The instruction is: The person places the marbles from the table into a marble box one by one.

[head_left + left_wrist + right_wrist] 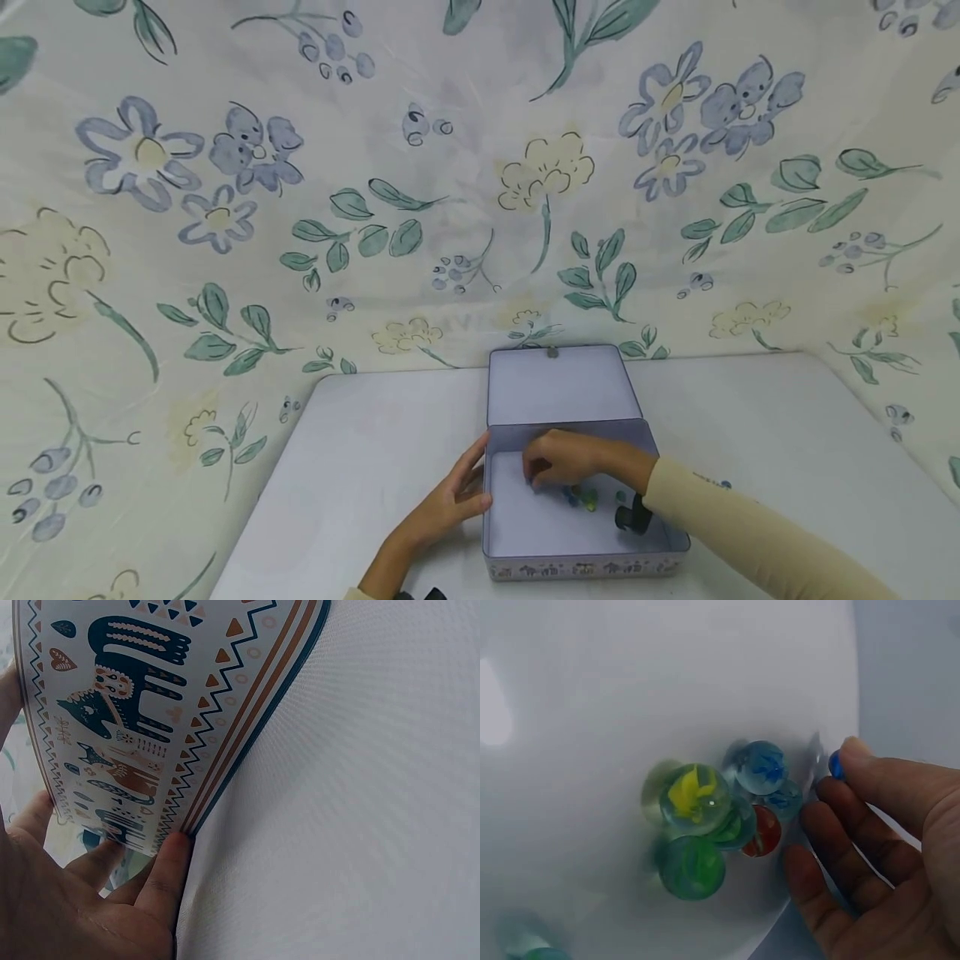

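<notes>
A rectangular tin box (558,533) stands on the white table with its hinged lid (562,385) raised at the back. My left hand (446,508) rests against the box's left side, fingers spread; the left wrist view shows the fingertips (172,859) touching the patterned side wall (127,712). Inside the box, my right hand (557,458) pinches a blue marble (837,765) between thumb and forefinger, partly covered by them. Close beside those fingers lie several glass marbles in a cluster: a yellow one (694,799), a green one (692,868), a red one (763,831) and a blue one (762,766).
Apart from the cluster, a green marble (621,497) lies near the box's right side. A black wrist camera (634,517) hangs under the right sleeve, over the box floor. Flower-patterned cloth (450,208) rises behind the table (375,433) and along its sides.
</notes>
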